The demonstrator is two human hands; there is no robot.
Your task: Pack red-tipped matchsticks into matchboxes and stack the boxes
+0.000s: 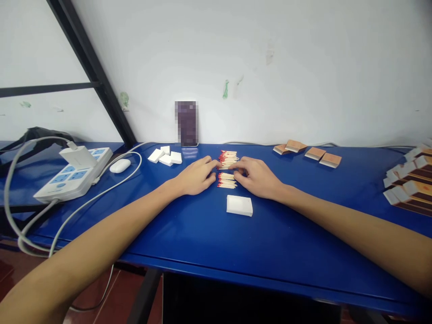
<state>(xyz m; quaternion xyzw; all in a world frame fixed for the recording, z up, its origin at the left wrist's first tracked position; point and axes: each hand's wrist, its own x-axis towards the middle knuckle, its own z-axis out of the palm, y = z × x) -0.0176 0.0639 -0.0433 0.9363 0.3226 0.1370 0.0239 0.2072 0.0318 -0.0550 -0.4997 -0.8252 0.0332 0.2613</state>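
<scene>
Red-tipped matches lie in two small piles on the blue table (202, 238): a far pile (228, 158) and a near pile (226, 180). My left hand (195, 176) rests on the table at the left of the piles, fingers curled and pinching matches between the piles. My right hand (257, 176) sits at the right of the piles, fingers bent, its fingertips meeting the same matches. A white inner matchbox tray (239, 205) lies just in front of the hands, upside down or shut, I cannot tell which.
Several white trays (166, 156) lie back left, brown matchbox sleeves (310, 152) back right, stacked matchboxes (410, 184) at the right edge. A white power strip (72, 173) with plug and cables, and a white earbud case (119, 165), sit left. A dark phone (186, 123) leans against the wall.
</scene>
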